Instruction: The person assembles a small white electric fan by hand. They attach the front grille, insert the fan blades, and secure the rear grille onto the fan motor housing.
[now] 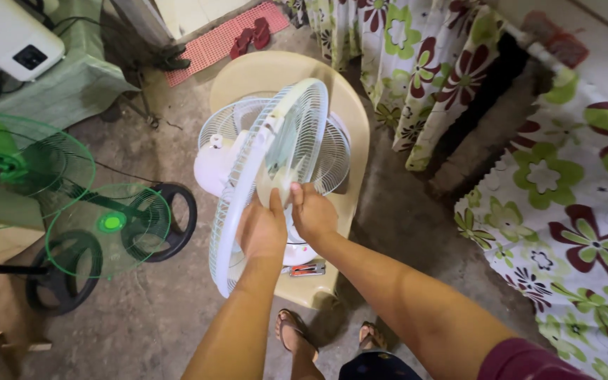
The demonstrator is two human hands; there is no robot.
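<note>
Left hand (262, 229) and right hand (313, 213), each grip closed on tilted white front fan guard (265, 176), held over white fan (223, 162) atop beige plastic chair (350, 116); green fans (110, 224) left on floor.

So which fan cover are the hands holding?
The white front fan cover, tilted open on the white fan, held by both hands; the green ones lie off to the side, untouched.

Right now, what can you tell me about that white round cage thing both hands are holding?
The front fan guard is a round white grille of thin wires, plastic-looking, with a solid rim. It is tilted on edge, swung away from the white fan behind it, above a beige plastic chair. The left hand and right hand grip its lower rim side by side.
</note>
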